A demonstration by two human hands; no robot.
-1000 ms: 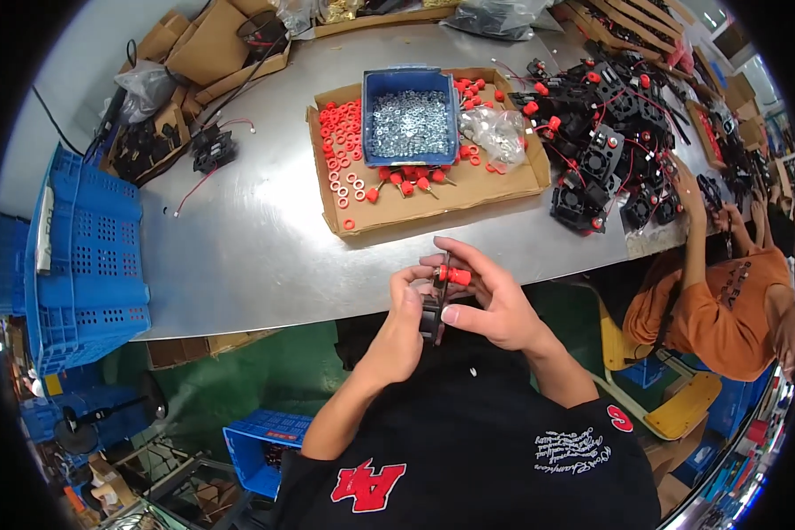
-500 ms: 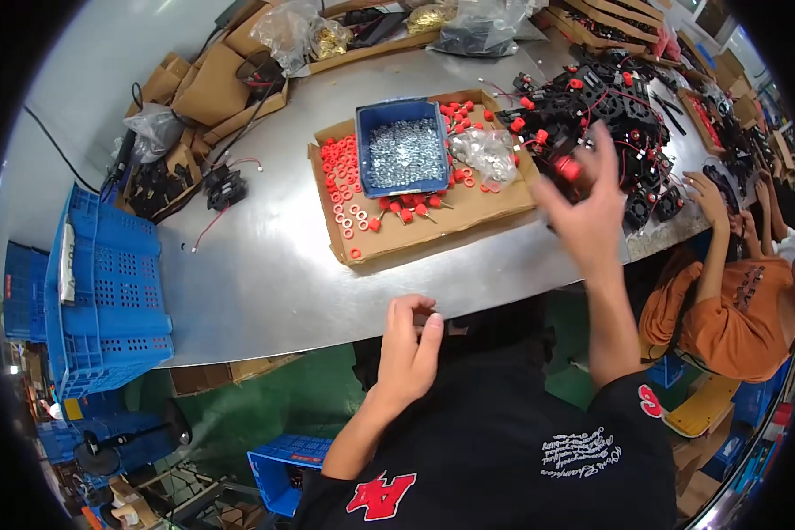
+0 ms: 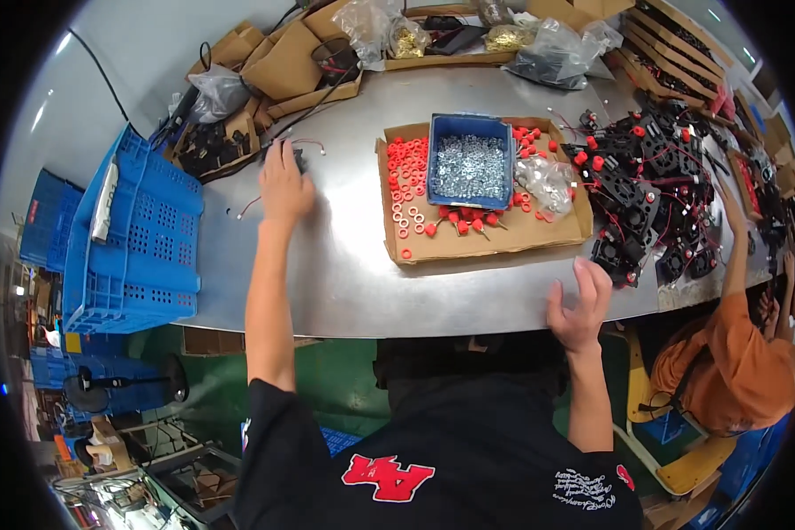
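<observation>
At the left of the metal table, my left hand (image 3: 284,187) reaches forward over a small black part, with its fingers stretched out. The hand hides most of that part; a dark edge (image 3: 299,162) and red wires (image 3: 251,207) stick out around it. Close to the table's front edge, my right hand (image 3: 583,307) hovers with bent fingers apart and nothing in it. It is nearest to a cardboard tray (image 3: 495,250) that carries red rings (image 3: 406,159), red knobs with thin stems (image 3: 477,226) and a blue bin (image 3: 471,202) of small metal pieces.
Black fan-like assemblies with red caps (image 3: 640,190) are heaped at the right. A blue plastic crate (image 3: 141,238) stands at the left edge. Cardboard boxes (image 3: 283,66) and plastic bags (image 3: 556,57) line the back. A co-worker in orange (image 3: 724,371) sits at the right.
My left hand has gone from the front edge to the black part at the far left. My right hand has drawn back from the heap toward the front edge. The view has shifted left.
</observation>
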